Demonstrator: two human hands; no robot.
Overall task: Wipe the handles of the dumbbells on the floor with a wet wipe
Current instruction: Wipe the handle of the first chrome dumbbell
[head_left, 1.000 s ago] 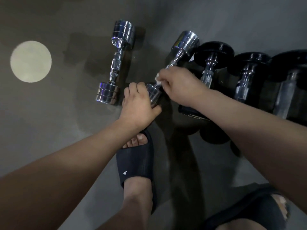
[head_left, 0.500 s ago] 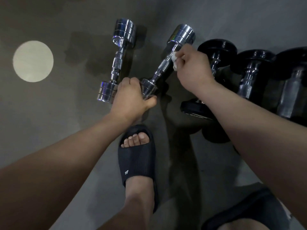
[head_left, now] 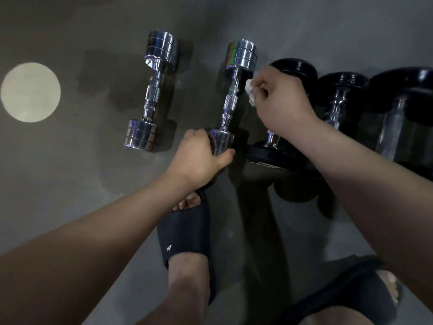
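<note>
On the grey floor [head_left: 70, 184], the left hand [head_left: 196, 158] grips a chrome dumbbell [head_left: 228, 106]. The right hand [head_left: 281, 102] pinches the wet wipe [head_left: 250, 90] beside its handle [head_left: 233, 89]. The black dumbbell [head_left: 271, 156] is likely next.

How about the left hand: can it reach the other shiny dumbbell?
Probably yes, after letting go: the left hand grips the nearer dumbbell, and only bare floor lies before the other dumbbell.

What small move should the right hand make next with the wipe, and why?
Probably close the wet wipe around the handle of the second chrome dumbbell and draw it down toward the near head. The right hand pinches the wipe beside the handle's far end, and the left hand grips the near head, steadying it.
</note>
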